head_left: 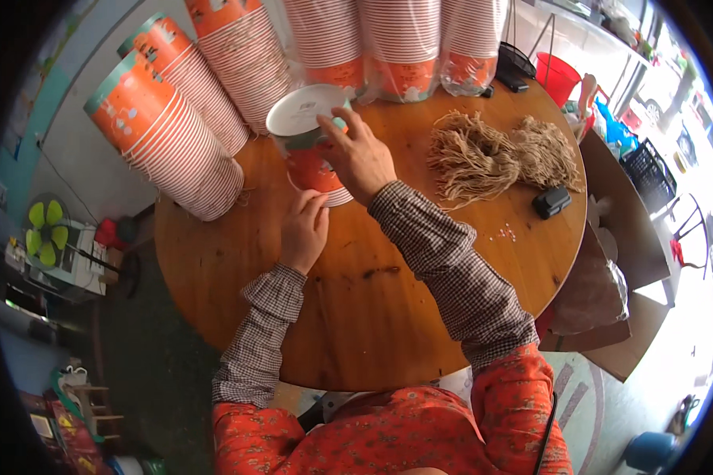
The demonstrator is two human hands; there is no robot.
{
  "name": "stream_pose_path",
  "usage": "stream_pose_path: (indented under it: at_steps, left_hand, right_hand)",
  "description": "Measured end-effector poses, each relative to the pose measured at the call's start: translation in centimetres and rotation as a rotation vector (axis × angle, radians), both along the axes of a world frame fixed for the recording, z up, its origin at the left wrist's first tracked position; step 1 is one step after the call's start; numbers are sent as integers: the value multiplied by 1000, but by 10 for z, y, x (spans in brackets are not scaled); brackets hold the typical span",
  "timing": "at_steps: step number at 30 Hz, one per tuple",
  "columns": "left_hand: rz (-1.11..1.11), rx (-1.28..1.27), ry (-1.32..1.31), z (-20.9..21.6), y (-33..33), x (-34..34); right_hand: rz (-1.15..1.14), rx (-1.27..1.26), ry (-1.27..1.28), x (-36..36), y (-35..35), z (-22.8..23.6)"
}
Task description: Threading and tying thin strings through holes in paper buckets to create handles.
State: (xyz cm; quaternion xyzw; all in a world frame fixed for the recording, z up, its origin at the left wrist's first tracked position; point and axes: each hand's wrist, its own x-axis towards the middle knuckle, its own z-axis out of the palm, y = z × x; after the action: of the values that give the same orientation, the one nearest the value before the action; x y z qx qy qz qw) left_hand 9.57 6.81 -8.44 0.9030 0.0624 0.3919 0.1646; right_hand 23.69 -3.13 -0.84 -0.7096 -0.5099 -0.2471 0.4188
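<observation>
One upturned orange-and-green paper tub with a round white base point(313, 166) is between the person's two hands, at the far side of the table, near the stacks; whether more tubs are nested inside it, I cannot tell. The right hand point(363, 154) has its fingers parted and curved against the tub's upper right side. The left hand point(303, 233) has its fingers close together at the lower rim; whether they pinch it or only rest there, I cannot tell.

Three unwrapped leaning stacks of matching tubs point(178, 158) stand to the left, and at least three stacks in clear plastic bags point(402, 47) stand at the back. Two bushy clumps of tan string point(475, 162) lie on the right, touching, with one small black blocky object point(552, 203) just beside them and a scatter of tiny pale bits point(503, 233) nearby.

The tubs carry printed pale and dark motifs; no lettering is legible.

The table point(356, 317) is round, of varnished orange-brown wood with dark knots. Around it are one red plastic bucket point(558, 77), an open brown cardboard box point(634, 233), a black lattice-sided crate point(648, 172) and a green-bladed fan point(47, 232).
</observation>
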Motion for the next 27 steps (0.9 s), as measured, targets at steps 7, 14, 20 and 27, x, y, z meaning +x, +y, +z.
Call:
stream_pose_path:
  at_steps: [7,14,20,27]
  left_hand:
    - [130,189,98,-13,12,-3]
    - [218,146,108,-10,20,-4]
    - [253,90,104,-11,28,-1]
    - [260,155,105,-14,29,4]
  right_hand:
    - [7,-8,-2,6,29,7]
    - [147,-18,203,5,49,26]
    - [151,61,143,12,71,41]
    - [207,224,244,50,66,68]
